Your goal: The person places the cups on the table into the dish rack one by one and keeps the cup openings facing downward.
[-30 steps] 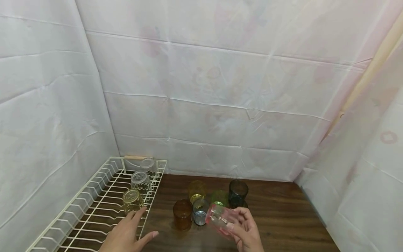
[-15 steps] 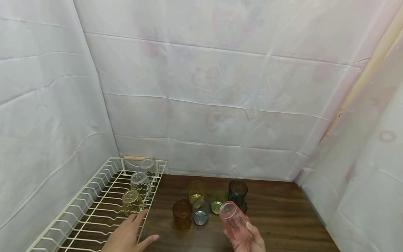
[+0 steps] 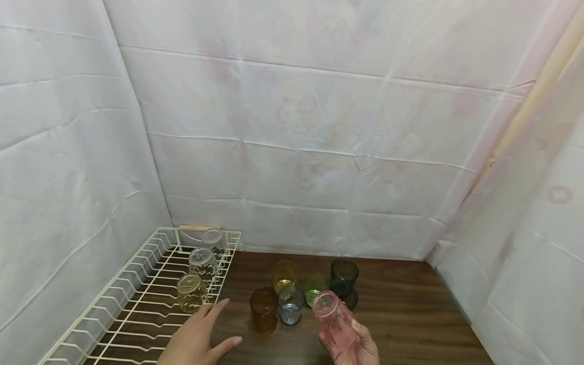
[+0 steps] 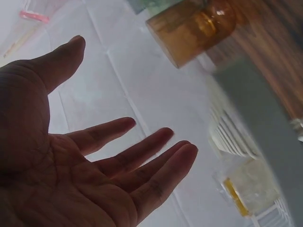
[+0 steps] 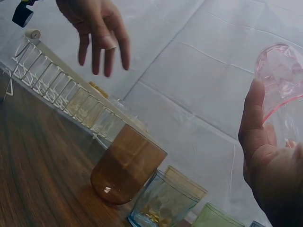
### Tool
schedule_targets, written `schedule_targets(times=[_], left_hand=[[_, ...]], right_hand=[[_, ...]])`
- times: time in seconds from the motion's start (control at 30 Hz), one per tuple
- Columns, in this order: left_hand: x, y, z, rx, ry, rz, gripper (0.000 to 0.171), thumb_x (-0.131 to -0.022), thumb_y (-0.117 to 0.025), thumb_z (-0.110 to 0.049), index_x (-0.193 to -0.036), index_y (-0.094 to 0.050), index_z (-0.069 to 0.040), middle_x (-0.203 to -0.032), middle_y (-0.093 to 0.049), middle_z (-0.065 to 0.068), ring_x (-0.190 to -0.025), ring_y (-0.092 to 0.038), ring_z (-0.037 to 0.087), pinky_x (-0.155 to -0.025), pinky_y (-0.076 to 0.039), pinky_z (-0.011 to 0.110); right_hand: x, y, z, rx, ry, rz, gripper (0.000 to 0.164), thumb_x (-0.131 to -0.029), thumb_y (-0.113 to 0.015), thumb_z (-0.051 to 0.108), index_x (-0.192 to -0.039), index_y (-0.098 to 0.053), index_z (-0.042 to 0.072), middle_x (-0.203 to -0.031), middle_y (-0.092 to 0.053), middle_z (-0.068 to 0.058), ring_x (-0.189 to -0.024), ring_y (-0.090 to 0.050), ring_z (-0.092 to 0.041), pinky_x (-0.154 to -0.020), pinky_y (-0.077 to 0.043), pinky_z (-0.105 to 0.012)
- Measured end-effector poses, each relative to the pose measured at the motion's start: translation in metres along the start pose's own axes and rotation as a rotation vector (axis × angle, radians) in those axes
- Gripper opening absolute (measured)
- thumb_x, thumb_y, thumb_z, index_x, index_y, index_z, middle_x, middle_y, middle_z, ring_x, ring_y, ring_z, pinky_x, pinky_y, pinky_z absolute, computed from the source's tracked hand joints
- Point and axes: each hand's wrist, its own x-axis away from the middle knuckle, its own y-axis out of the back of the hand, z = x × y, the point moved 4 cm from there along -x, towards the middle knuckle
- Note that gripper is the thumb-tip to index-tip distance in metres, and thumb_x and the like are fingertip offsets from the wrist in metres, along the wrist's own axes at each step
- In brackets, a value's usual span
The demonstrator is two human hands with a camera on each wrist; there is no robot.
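A pink drinking glass [image 3: 336, 324] is tilted in my right hand [image 3: 366, 344], whose thumb and fingers wrap round it; the base of the glass points up and away from me. In the right wrist view the pink glass [image 5: 279, 80] shows at the right edge beside the thumb. My left hand [image 3: 193, 337] holds nothing. Its fingers are spread beside the rack's right edge, just in front of an upturned pale yellow glass [image 3: 191, 293]. The left wrist view shows the palm [image 4: 71, 179] with fingers extended.
A white wire rack [image 3: 132, 304] stands left, with two clear upturned glasses [image 3: 203, 263] behind the yellow one. On the wooden table [image 3: 410, 314] stand a brown glass [image 3: 263, 310], a blue glass [image 3: 290, 305], an amber glass [image 3: 285, 276], a green glass [image 3: 315, 289] and a dark glass [image 3: 344, 276].
The pink glass has turned in my right hand, from lying sideways with one end leftward to base up. My left hand has shifted slightly right, away from the yellow glass.
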Motion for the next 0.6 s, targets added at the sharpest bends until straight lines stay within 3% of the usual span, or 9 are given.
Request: schedule_targets(times=[0.17,0.3,0.4,0.5,0.6], left_hand=[[-0.001,0.007,-0.024,0.076,-0.108,-0.068,0.082,-0.085,-0.081,-0.066,-0.151,-0.059,-0.023,-0.146,-0.066,0.006,-0.130,-0.067,0.036,-0.101,-0.058,0.060],[0.000,0.016,-0.049,0.134,-0.244,-0.162,0.071,-0.089,-0.077,-0.066,-0.149,-0.060,-0.029,-0.143,-0.068,-0.006,-0.127,-0.070,0.024,-0.100,-0.061,0.050],[-0.001,0.022,-0.067,0.202,-0.312,-0.191,0.068,-0.090,-0.077,-0.064,-0.148,-0.061,-0.033,-0.139,-0.069,-0.010,-0.124,-0.071,0.019,-0.098,-0.062,0.044],[-0.002,0.025,-0.084,0.298,-0.378,-0.151,0.070,-0.089,-0.079,-0.062,-0.150,-0.057,-0.036,-0.139,-0.068,-0.011,-0.122,-0.070,0.017,-0.095,-0.062,0.038],[-0.004,0.022,-0.099,0.390,-0.431,-0.033,0.075,-0.089,-0.079,-0.062,-0.155,-0.050,-0.041,-0.142,-0.065,-0.009,-0.119,-0.069,0.016,-0.091,-0.061,0.033]], right_hand=[[-0.003,-0.002,-0.003,0.009,-0.002,0.004,0.045,-0.113,-0.035,0.013,-0.155,-0.053,0.009,-0.159,-0.055,-0.011,-0.151,-0.053,-0.027,-0.123,-0.048,-0.041],[-0.006,-0.003,-0.008,0.040,-0.016,-0.003,0.044,-0.112,-0.039,0.013,-0.153,-0.054,0.009,-0.156,-0.058,-0.010,-0.148,-0.055,-0.025,-0.121,-0.050,-0.039],[-0.008,-0.003,-0.013,0.076,-0.048,-0.032,0.043,-0.111,-0.043,0.014,-0.151,-0.057,0.012,-0.154,-0.060,-0.006,-0.144,-0.058,-0.022,-0.119,-0.052,-0.037],[-0.009,-0.004,-0.017,0.116,-0.093,-0.090,0.039,-0.110,-0.048,0.017,-0.146,-0.064,0.019,-0.149,-0.063,-0.003,-0.139,-0.061,-0.019,-0.117,-0.054,-0.036],[-0.009,-0.007,-0.020,0.151,-0.130,-0.145,0.035,-0.110,-0.050,0.019,-0.139,-0.067,0.024,-0.146,-0.064,0.000,-0.136,-0.063,-0.018,-0.116,-0.054,-0.036]])
